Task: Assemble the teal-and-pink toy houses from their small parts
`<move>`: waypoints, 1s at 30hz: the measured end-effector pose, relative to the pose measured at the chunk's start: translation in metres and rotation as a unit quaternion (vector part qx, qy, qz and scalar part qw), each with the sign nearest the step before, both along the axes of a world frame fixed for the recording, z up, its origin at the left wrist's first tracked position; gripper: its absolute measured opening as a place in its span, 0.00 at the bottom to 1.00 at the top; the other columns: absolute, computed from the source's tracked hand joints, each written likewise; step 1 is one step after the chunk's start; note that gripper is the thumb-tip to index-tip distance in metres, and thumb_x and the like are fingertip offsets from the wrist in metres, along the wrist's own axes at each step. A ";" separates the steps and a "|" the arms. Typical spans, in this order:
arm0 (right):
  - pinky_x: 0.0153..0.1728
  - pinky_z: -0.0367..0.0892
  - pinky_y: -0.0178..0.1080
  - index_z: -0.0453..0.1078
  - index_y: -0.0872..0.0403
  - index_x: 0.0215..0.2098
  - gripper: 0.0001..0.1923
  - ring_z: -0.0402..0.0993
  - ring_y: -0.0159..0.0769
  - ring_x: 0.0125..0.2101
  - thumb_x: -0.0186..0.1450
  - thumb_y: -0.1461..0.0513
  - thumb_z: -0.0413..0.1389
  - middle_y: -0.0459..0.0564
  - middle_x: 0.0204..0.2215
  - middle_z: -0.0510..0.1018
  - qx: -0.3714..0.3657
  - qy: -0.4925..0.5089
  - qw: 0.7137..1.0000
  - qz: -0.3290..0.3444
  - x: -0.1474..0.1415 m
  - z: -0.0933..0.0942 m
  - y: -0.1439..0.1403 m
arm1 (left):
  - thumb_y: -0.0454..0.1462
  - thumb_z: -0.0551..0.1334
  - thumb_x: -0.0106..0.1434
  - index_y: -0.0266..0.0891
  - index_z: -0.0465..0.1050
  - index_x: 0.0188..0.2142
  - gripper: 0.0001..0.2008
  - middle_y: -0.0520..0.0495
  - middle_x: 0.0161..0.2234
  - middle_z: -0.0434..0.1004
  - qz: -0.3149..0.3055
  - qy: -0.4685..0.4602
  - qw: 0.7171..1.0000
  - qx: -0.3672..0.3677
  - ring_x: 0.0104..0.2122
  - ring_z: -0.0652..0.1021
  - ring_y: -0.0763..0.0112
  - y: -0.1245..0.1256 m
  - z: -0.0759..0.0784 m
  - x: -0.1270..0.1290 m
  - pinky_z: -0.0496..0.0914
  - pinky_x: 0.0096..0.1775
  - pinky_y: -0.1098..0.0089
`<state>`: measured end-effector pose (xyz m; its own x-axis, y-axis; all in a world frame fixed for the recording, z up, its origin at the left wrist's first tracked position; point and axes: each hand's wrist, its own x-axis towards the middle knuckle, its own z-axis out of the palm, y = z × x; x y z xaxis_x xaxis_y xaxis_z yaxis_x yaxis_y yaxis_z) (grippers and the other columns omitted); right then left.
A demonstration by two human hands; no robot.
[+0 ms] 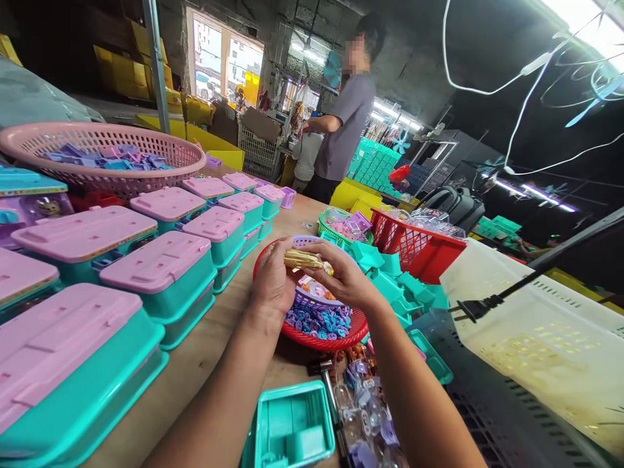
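Between both hands, a thin layered bundle of gold strips (pixel 303 259) is held above the baskets; its exact kind cannot be made out. My left hand (pixel 273 279) closes round its left end. My right hand (pixel 341 273) grips the right end, fingers curled over it. Below them sits a small lavender basket (pixel 312 301) with little colourful pieces, partly hidden by the hands. It rests in a red basket (pixel 322 342) filled with small blue and purple swirl-shaped pieces (pixel 319 322). Nearer to me, an open teal box (pixel 295 422) lies on the wooden table (pixel 195 396).
Stacked teal boxes with pink lids (pixel 156 266) line the left. A pink basket (pixel 102 156) stands behind them. Rightward are loose teal trays (pixel 390 279), a red crate (pixel 414 247), a hammer (pixel 331 390) and a hanging plug (pixel 475 309). A person (pixel 346 123) stands beyond the table.
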<state>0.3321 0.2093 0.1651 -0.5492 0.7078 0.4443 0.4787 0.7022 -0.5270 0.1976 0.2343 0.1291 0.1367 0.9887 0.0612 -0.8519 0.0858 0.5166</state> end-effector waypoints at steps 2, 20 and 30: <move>0.52 0.67 0.43 0.65 0.48 0.55 0.18 0.70 0.39 0.51 0.69 0.55 0.54 0.51 0.51 0.73 -0.059 0.021 0.998 -0.004 0.012 0.001 0.000 | 0.38 0.66 0.51 0.36 0.71 0.31 0.10 0.52 0.29 0.78 0.008 0.009 1.000 -0.007 0.30 0.80 0.70 0.000 -0.002 0.003 0.74 0.35 0.70; 0.28 0.63 0.32 0.79 0.50 0.31 0.11 0.75 0.34 0.29 0.49 0.62 0.70 0.46 0.29 0.82 -0.191 -0.328 0.891 -0.249 0.070 -0.054 0.049 | 0.47 0.74 0.46 0.37 0.73 0.32 0.20 0.50 0.27 0.80 0.048 0.025 0.998 -0.026 0.35 0.82 0.62 -0.003 -0.001 0.013 0.77 0.35 0.68; 0.46 0.70 0.40 0.71 0.55 0.48 0.11 0.75 0.36 0.43 0.70 0.59 0.54 0.53 0.45 0.78 -0.161 -0.338 0.877 -0.300 0.055 -0.038 0.011 | 0.46 0.71 0.54 0.36 0.72 0.36 0.17 0.51 0.27 0.79 0.035 0.018 0.996 -0.075 0.29 0.80 0.69 -0.008 0.006 -0.005 0.76 0.34 0.69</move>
<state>0.3876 0.2199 0.1270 -0.0951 0.9887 -0.1155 0.9909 0.0829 -0.1059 0.1930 0.2263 0.1347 0.0669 0.9935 -0.0917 -0.8398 0.1057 0.5325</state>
